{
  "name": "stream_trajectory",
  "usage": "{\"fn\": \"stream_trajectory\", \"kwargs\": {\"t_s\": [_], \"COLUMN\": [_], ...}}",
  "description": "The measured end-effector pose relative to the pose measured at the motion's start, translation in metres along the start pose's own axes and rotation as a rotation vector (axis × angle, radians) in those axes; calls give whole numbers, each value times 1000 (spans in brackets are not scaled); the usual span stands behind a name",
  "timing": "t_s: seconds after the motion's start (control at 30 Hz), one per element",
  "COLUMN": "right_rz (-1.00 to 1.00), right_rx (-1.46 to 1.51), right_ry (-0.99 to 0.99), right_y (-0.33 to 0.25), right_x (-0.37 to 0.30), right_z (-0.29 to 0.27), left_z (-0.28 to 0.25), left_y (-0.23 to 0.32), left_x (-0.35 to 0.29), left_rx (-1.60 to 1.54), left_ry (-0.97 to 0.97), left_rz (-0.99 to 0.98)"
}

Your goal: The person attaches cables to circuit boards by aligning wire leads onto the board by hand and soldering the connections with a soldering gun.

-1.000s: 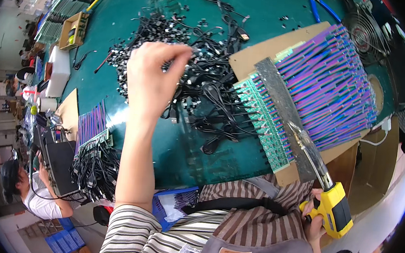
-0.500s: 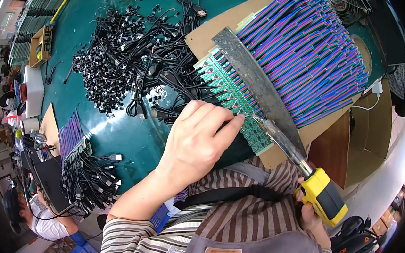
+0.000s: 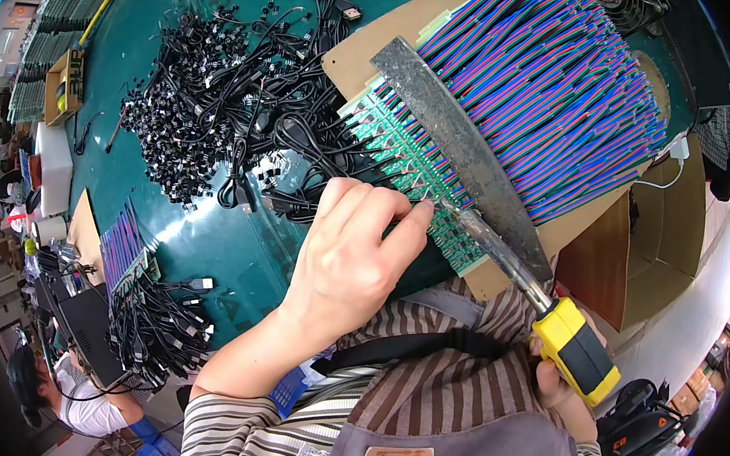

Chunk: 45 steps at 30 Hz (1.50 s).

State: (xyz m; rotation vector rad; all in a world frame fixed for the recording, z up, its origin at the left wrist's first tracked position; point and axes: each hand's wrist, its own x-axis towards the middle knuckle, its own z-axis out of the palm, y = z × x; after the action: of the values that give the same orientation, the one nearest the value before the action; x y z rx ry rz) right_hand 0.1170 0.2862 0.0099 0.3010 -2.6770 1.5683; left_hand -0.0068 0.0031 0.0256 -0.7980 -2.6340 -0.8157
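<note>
My left hand [image 3: 353, 258] is closed in a pinch at the near part of a row of green circuit boards [image 3: 418, 176], holding the end of a black cable [image 3: 370, 174] there. My fingers hide its tip. In my right hand [image 3: 554, 385] is a soldering iron [image 3: 577, 350] with a yellow and black handle. Its metal barrel slants up and left, and its tip is at the boards beside my left fingertips. A dark metal bar [image 3: 464, 154] lies across the boards, between the cable side and the rows of blue, red, green and black wires [image 3: 544, 105].
A brown board [image 3: 369, 52] lies under the wired boards. Left of it, black cables [image 3: 218, 108] are heaped on the green table mat [image 3: 241, 278]. A finished-looking bundle of USB cables [image 3: 154, 318] hangs at lower left, near another person [image 3: 90, 395]. A cardboard box [image 3: 666, 248] stands at right.
The whole scene has shifted slightly left in the view. Both hands and the soldering iron keep nearly the same place against the circuit boards.
</note>
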Motion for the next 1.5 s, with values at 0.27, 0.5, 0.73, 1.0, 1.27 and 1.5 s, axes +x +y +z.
{"fn": "stream_trajectory", "kwargs": {"t_s": [0.27, 0.5, 0.73, 1.0, 1.27, 1.5], "right_rz": [-42, -117, 74, 148, 115, 80], "right_rx": [24, -75, 24, 54, 160, 132], "right_ry": [44, 73, 70, 32, 99, 77], "right_y": [11, 2, 13, 16, 28, 11], "right_x": [-12, 2, -33, -35, -47, -24], "right_z": [0, -5, -7, -4, 3, 1], "left_z": [3, 4, -1, -4, 5, 5], "left_y": [0, 1, -6, 0, 7, 8], "left_x": [0, 0, 2, 11, 8, 9], "left_rx": [16, 17, -56, 1, 3, 24], "left_ry": [8, 18, -9, -172, -128, -126], "left_rz": [14, 14, 23, -59, -128, -120]}}
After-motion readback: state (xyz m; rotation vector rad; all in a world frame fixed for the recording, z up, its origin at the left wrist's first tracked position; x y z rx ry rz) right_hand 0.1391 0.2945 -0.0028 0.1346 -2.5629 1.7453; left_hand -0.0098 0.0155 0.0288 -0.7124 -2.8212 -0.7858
